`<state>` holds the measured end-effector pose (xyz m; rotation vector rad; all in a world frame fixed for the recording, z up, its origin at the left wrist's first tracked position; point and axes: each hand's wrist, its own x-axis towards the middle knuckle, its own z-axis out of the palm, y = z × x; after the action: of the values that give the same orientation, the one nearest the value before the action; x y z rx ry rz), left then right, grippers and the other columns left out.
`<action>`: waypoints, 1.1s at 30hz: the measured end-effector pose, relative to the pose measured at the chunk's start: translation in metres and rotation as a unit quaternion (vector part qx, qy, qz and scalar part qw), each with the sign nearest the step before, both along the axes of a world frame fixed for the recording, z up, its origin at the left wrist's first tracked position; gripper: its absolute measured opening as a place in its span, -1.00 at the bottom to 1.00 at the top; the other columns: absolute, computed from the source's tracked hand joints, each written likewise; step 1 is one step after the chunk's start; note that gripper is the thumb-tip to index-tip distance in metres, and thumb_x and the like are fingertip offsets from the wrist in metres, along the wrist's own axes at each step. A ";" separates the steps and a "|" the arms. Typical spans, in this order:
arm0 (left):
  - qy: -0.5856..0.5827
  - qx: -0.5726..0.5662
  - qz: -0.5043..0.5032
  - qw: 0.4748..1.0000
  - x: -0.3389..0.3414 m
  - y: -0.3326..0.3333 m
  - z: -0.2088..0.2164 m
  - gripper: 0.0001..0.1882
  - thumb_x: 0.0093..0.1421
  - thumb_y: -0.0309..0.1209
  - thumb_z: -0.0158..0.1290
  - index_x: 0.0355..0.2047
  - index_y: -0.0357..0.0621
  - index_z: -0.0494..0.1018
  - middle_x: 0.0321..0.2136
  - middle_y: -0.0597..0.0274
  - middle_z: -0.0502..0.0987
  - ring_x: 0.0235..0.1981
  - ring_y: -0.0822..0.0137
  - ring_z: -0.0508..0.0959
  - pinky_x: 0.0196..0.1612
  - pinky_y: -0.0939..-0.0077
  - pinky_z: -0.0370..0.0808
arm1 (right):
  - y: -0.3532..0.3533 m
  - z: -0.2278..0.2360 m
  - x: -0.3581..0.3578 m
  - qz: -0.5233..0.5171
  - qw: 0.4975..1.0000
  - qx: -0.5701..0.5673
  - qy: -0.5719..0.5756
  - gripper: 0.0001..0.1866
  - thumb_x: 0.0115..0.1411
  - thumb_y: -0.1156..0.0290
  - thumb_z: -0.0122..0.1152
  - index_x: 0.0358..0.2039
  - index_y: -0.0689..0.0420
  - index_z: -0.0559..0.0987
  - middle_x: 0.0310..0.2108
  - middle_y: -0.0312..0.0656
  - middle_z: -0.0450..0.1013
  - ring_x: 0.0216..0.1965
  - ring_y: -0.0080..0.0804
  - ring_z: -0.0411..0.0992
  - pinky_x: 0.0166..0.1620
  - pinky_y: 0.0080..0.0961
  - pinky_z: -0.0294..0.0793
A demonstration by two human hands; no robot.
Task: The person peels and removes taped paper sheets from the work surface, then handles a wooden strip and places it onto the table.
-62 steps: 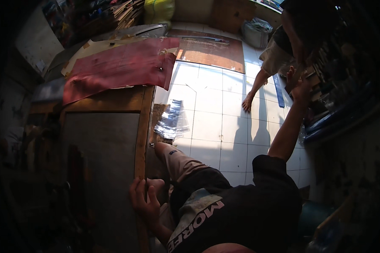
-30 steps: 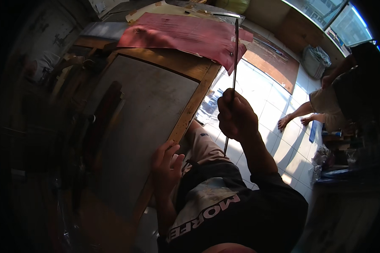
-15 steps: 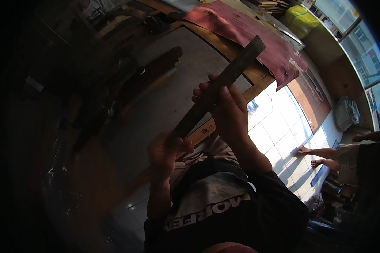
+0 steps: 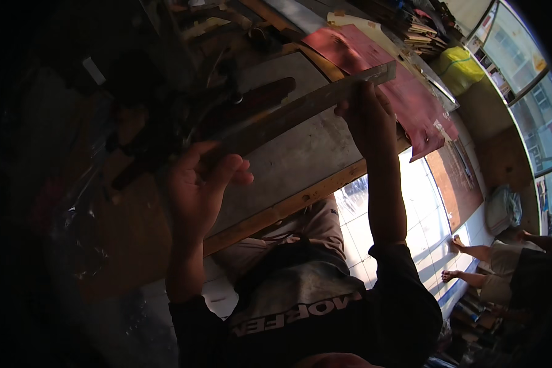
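A long, flat, dark strip (image 4: pixel 316 103), whose material I cannot make out, is held lengthwise above the workbench by both hands. It slants up from left to right. My right hand (image 4: pixel 369 116) is closed on it near the far right end, fingers underneath and thumb side on the edge. At the near left end my left hand (image 4: pixel 195 190) grips it, with the thumb showing; shadow hides part of that hold. Beneath lies the grey bench top (image 4: pixel 282 153) with a wooden edge. Just beyond the strip rests a dark reddish elongated object (image 4: pixel 267 97).
Reddish sheeting (image 4: pixel 405 92) drapes over the bench's right corner. Beyond it are a yellow bundle (image 4: pixel 460 70) and stacked wood pieces (image 4: pixel 423 37). Another person's bare legs (image 4: pixel 472 251) show at the right on the tiled floor (image 4: pixel 411 208). Dark clutter fills the left.
The strip has swung from steep to flatter. My left hand has moved left and up, my right hand right and up toward the far end, so the hands are wider apart.
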<state>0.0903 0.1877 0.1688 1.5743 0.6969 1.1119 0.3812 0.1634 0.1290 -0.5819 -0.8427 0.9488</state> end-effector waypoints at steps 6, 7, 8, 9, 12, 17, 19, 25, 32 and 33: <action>-0.017 0.028 0.019 0.999 0.010 0.016 0.017 -0.75 0.19 -0.46 0.18 -0.18 -0.35 0.45 -0.47 0.10 0.61 -0.47 0.39 0.63 -0.32 0.61 0.52 | 0.003 0.011 0.011 0.014 0.999 0.029 0.019 -0.65 0.40 0.21 -0.09 -0.11 0.27 0.46 -0.37 -0.14 0.52 -0.34 -0.38 0.52 -0.20 -0.37 0.54; -0.017 0.030 0.018 0.999 0.010 0.016 0.019 -0.75 0.19 -0.46 0.18 -0.18 -0.35 0.45 -0.47 0.10 0.61 -0.47 0.39 0.63 -0.32 0.61 0.52 | 0.003 0.012 0.011 0.014 0.999 0.032 0.018 -0.65 0.40 0.21 -0.09 -0.11 0.27 0.46 -0.37 -0.14 0.52 -0.34 -0.38 0.52 -0.20 -0.37 0.54; -0.020 0.028 0.019 0.999 0.011 0.016 0.022 -0.75 0.19 -0.47 0.17 -0.17 -0.35 0.45 -0.46 0.10 0.61 -0.46 0.39 0.63 -0.31 0.60 0.54 | 0.002 0.013 0.011 0.015 0.999 0.036 0.025 -0.66 0.39 0.22 -0.08 -0.11 0.26 0.46 -0.37 -0.14 0.52 -0.34 -0.37 0.52 -0.21 -0.36 0.55; -0.023 0.025 0.019 0.999 0.011 0.016 0.024 -0.74 0.19 -0.48 0.17 -0.16 -0.36 0.44 -0.44 0.09 0.61 -0.45 0.39 0.63 -0.30 0.60 0.55 | 0.003 0.014 0.011 0.017 0.999 0.040 0.031 -0.67 0.39 0.22 -0.07 -0.11 0.26 0.46 -0.38 -0.14 0.52 -0.34 -0.37 0.52 -0.22 -0.36 0.55; -0.052 -0.001 0.021 0.998 0.015 0.015 0.025 -0.75 0.18 -0.52 0.17 -0.16 -0.37 0.44 -0.41 0.08 0.61 -0.43 0.38 0.64 -0.26 0.58 0.58 | 0.004 0.017 0.010 0.023 0.997 0.060 0.030 -0.68 0.39 0.23 -0.07 -0.12 0.25 0.46 -0.37 -0.14 0.52 -0.34 -0.37 0.53 -0.22 -0.36 0.55; -0.055 0.013 0.016 0.998 0.017 0.013 0.020 -0.73 0.16 -0.57 0.17 -0.14 -0.36 0.42 -0.36 0.05 0.61 -0.36 0.34 0.63 -0.24 0.52 0.62 | 0.005 0.017 0.013 0.028 0.997 0.063 0.031 -0.68 0.39 0.23 -0.08 -0.11 0.25 0.46 -0.35 -0.13 0.52 -0.33 -0.37 0.52 -0.22 -0.37 0.54; -0.055 0.028 0.009 0.998 0.015 0.017 0.012 -0.71 0.14 -0.59 0.17 -0.12 -0.34 0.42 -0.33 0.03 0.60 -0.32 0.30 0.63 -0.23 0.47 0.65 | 0.007 0.014 0.015 0.041 0.996 0.074 0.024 -0.67 0.39 0.24 -0.08 -0.06 0.26 0.45 -0.30 -0.11 0.51 -0.31 -0.38 0.52 -0.21 -0.37 0.54; 0.142 0.656 0.108 0.734 0.001 0.023 0.001 -0.73 0.05 -0.60 0.21 -0.21 -0.14 0.51 -0.24 0.02 0.60 -0.30 0.09 0.64 -0.27 0.37 0.63 | 0.014 0.021 0.013 0.244 0.942 0.185 0.139 -0.50 0.35 0.29 -0.10 0.23 0.26 0.22 0.10 0.05 0.31 0.07 -0.21 0.36 0.10 -0.15 0.35; 0.164 0.709 0.088 0.681 -0.004 0.022 0.006 -0.84 0.08 -0.60 0.16 -0.29 -0.23 0.51 -0.20 0.01 0.58 -0.24 0.07 0.63 -0.19 0.31 0.65 | 0.012 0.009 0.014 0.106 0.983 0.143 0.038 -0.51 0.35 0.31 -0.06 0.23 0.23 0.23 0.08 0.00 0.35 0.00 -0.22 0.41 0.05 -0.14 0.41; 0.164 0.709 0.087 0.681 -0.007 0.022 0.007 -0.84 0.08 -0.60 0.16 -0.29 -0.23 0.51 -0.20 0.01 0.58 -0.24 0.07 0.63 -0.19 0.31 0.65 | 0.011 0.009 0.014 0.095 0.985 0.140 0.026 -0.51 0.35 0.31 -0.06 0.23 0.22 0.23 0.08 -0.01 0.36 -0.01 -0.22 0.42 0.04 -0.13 0.42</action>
<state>0.0834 0.2097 0.1760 3.1301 0.0412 1.6619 0.3953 0.1748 0.1375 -0.2368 -0.9769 0.9913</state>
